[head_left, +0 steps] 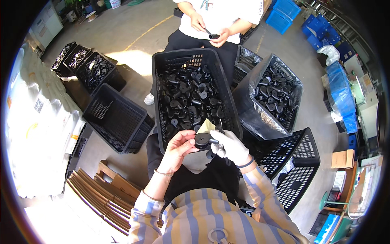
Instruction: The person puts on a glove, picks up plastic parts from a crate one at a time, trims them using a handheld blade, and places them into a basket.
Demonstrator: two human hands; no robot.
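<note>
A black plastic part with a round, disc-like head (202, 139) and a short stem is held between my hands, over the near end of a black crate (156, 73). My bare left hand (180, 147) pinches the disc's left edge. In a white glove, my right hand (230, 147) closes on the stem side. A thin dark tool with a narrow tip (219, 125) sticks up by the gloved fingers; its kind is hard to make out. Behind the part stands a pale yellow piece (207, 126). Many similar black parts (191, 95) fill the crate.
Across the crate a person's hands (209, 32) hold another black part. A plastic-lined crate (298, 87) of parts stands right, with a tilted crate (302, 175) nearer me. At left are stacked crates (118, 118), white sacks (38, 134) and folded cardboard (97, 199).
</note>
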